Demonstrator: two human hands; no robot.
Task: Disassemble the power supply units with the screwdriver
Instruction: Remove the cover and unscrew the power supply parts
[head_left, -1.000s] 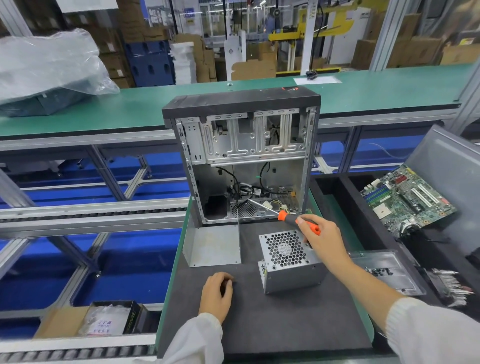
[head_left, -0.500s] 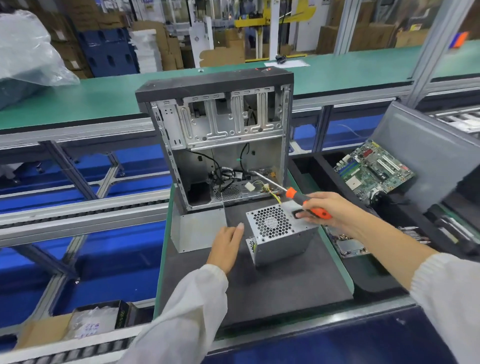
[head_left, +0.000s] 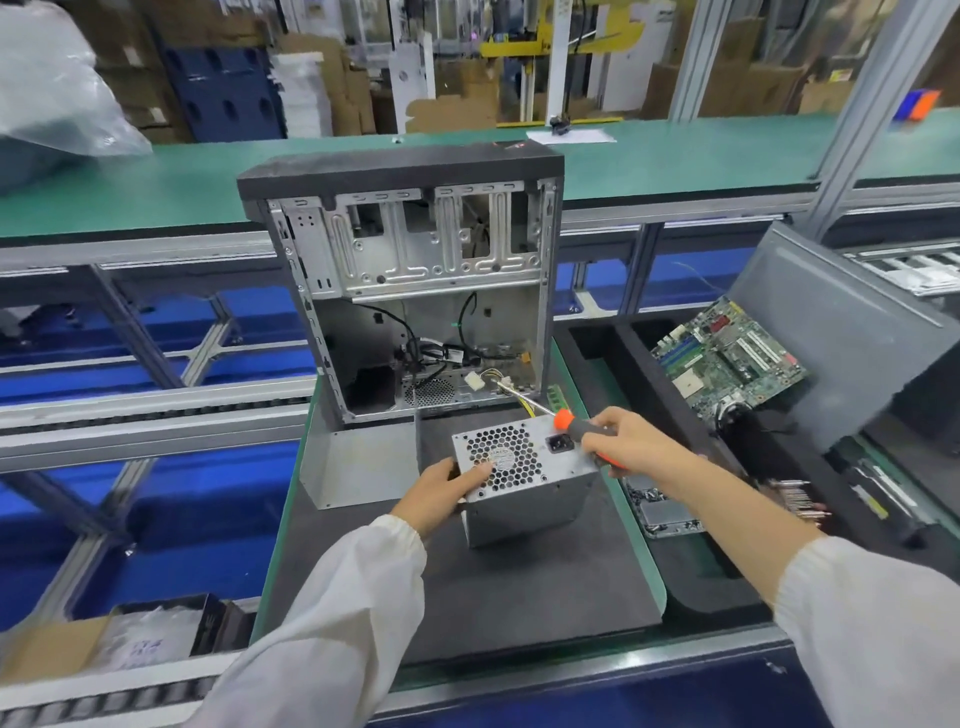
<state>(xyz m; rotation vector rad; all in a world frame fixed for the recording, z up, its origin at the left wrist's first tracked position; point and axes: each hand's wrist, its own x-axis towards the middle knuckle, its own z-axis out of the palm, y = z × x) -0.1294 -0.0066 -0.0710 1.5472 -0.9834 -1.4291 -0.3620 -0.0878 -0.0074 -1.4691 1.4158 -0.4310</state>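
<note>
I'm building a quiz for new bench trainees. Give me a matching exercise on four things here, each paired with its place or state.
Things:
1. grey metal power supply unit
2. orange-and-black-handled screwdriver
3. green motherboard
4. open grey computer case

Places or states:
A. lying in the black tray on the right
B. standing upright behind the power supply
C. held in the right hand
D. gripped at its corner by the left hand

Pairs: 1-D, 2-C, 3-A, 4-B

One power supply unit (head_left: 524, 478), one screwdriver (head_left: 563, 418), one open computer case (head_left: 415, 291), one motherboard (head_left: 727, 358), perhaps a second (head_left: 660, 512), two hands (head_left: 441, 491) (head_left: 626, 441).
</note>
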